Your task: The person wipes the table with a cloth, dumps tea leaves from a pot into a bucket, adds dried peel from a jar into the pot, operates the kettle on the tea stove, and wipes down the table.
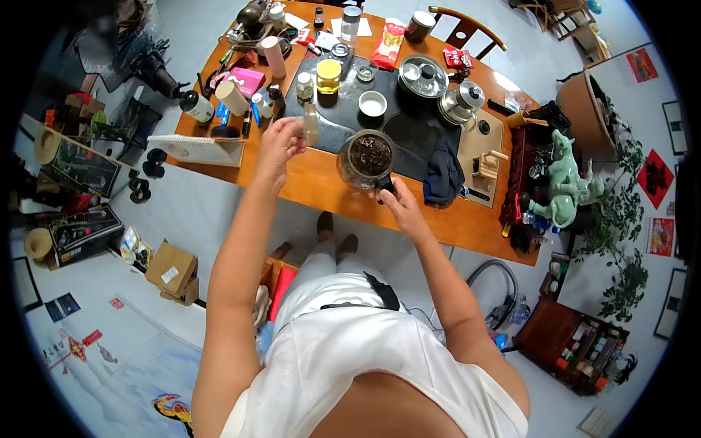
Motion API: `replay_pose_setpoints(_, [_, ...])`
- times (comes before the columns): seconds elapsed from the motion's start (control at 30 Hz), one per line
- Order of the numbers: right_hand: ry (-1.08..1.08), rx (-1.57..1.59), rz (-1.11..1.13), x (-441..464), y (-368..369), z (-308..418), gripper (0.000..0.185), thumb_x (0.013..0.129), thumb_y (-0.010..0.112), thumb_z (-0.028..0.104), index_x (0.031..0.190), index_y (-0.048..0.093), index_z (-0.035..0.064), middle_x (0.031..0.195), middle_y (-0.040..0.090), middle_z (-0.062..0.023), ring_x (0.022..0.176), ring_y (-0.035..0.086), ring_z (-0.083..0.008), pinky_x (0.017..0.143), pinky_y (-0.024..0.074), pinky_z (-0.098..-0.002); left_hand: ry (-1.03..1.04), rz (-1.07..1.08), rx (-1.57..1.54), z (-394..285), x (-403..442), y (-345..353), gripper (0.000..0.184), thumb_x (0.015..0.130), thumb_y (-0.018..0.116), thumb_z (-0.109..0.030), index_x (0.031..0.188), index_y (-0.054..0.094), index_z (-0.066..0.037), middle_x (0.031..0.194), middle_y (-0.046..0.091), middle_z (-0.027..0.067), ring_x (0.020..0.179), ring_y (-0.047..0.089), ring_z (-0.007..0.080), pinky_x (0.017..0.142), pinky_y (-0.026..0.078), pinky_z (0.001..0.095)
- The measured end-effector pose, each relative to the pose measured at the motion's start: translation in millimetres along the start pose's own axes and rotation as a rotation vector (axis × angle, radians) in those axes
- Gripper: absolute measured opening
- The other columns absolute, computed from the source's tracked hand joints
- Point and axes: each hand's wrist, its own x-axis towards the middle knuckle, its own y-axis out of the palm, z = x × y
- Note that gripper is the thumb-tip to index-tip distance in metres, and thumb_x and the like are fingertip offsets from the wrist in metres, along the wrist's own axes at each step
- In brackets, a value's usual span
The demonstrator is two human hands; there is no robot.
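My right hand (400, 201) is wrapped round the black handle of a glass teapot (347, 169), held over the table's near edge. Dark wet tea leaves (370, 155) show inside its open top. To the left, my left hand (282, 146) is closed, its fingertips pinching a small see-through, brownish piece (312, 124) whose exact kind I cannot make out. Beyond the teapot a white cup (372, 104) stands on the dark tea tray (339, 120). A glass of yellow liquid (328, 77) and a small jar (304, 87) stand farther left on it.
A lidded glass pot (423, 77) and a steel kettle (461, 101) stand at the back right. A dark cloth (444, 174) lies right of the teapot. Left are a desk calendar (197, 151) and several bottles. A green figurine (562, 182) stands at the right.
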Motion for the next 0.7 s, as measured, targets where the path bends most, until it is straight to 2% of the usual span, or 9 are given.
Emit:
replay_pose_setpoints(0.03, [-0.017, 0.015, -0.005, -4.3, 1.1, -0.2, 0.021, 0.099, 0.052, 0.02, 0.11, 0.053, 0.0025, 0.098, 0.062, -0.0033, 0.092, 0.055, -0.0108, 0.084, 0.044, -0.026, -0.024, -0.04, -0.049, 7.5, -5.4, -10.7, 0.021, 0.089, 0.066, -0.025, 0.1, 0.061, -0.007, 0.08, 0.061, 0.0, 0.067, 0.058, 0.0079, 0.062, 0.048, 0.0218])
replay_pose_setpoints(0.07, [-0.018, 0.007, 0.001, -7.4, -2.4, -1.2, 0.02, 0.099, 0.052, 0.019, 0.11, 0.053, 0.0024, 0.098, 0.062, -0.0037, 0.093, 0.056, -0.011, 0.085, 0.044, -0.0261, -0.054, -0.053, -0.028, 15.8, -11.2, -20.2, 0.021, 0.092, 0.061, -0.029, 0.099, 0.06, -0.01, 0.08, 0.062, -0.0004, 0.072, 0.06, 0.0092, 0.067, 0.049, 0.0242])
replay_pose_setpoints(0.17, [-0.011, 0.022, 0.007, -15.6, -20.9, -4.1, 0.019, 0.099, 0.052, 0.018, 0.109, 0.053, 0.002, 0.097, 0.062, -0.0047, 0.093, 0.056, -0.0116, 0.086, 0.0439, -0.0263, -0.159, -0.098, -0.131, 43.4, -25.7, -47.1, 0.022, 0.092, 0.061, -0.031, 0.1, 0.06, -0.01, 0.083, 0.062, 0.0, 0.073, 0.06, 0.0098, 0.067, 0.05, 0.0255])
replay_pose_setpoints(0.4, [0.036, 0.063, -0.07, -34.0, -40.5, 4.2, 0.015, 0.1, 0.05, 0.018, 0.101, 0.053, 0.0032, 0.093, 0.06, -0.0046, 0.091, 0.056, -0.0119, 0.085, 0.0425, -0.0264, -0.194, -0.244, -0.396, 79.8, -59.8, -104.7, 0.025, 0.09, 0.062, -0.032, 0.093, 0.057, -0.009, 0.085, 0.06, 0.0066, 0.076, 0.059, 0.0162, 0.068, 0.052, 0.0326])
replay_pose_setpoints(0.5, [0.162, 0.016, -0.166, -38.4, -47.8, 16.7, 0.017, 0.1, 0.051, 0.022, 0.091, 0.051, 0.0081, 0.091, 0.06, -0.0031, 0.09, 0.058, -0.0127, 0.076, 0.0436, -0.026, -0.156, -0.282, -0.489, 74.6, -71.5, -129.4, 0.024, 0.09, 0.063, -0.032, 0.09, 0.055, -0.01, 0.084, 0.06, 0.0068, 0.075, 0.059, 0.0166, 0.067, 0.052, 0.0326])
replay_pose_setpoints(0.57, [0.08, 0.115, -0.165, -38.3, -42.1, 20.4, 0.02, 0.101, 0.05, 0.025, 0.088, 0.049, 0.0106, 0.09, 0.059, -0.0021, 0.09, 0.059, -0.0141, 0.073, 0.0433, -0.0253, -0.12, -0.307, -0.525, 64.9, -80.8, -143.4, 0.024, 0.089, 0.063, -0.033, 0.09, 0.055, -0.011, 0.082, 0.06, 0.0071, 0.074, 0.059, 0.0172, 0.067, 0.052, 0.0326])
replay_pose_setpoints(0.7, [0.052, 0.255, -0.156, -30.3, -33.6, 24.2, 0.018, 0.1, 0.053, 0.024, 0.091, 0.049, 0.0086, 0.088, 0.055, -0.0023, 0.093, 0.059, -0.0173, 0.083, 0.0439, -0.0303, -0.029, -0.319, -0.595, 52.6, -99.0, -173.6, 0.024, 0.087, 0.065, -0.032, 0.09, 0.055, -0.01, 0.079, 0.059, 0.0074, 0.072, 0.058, 0.018, 0.067, 0.052, 0.0326])
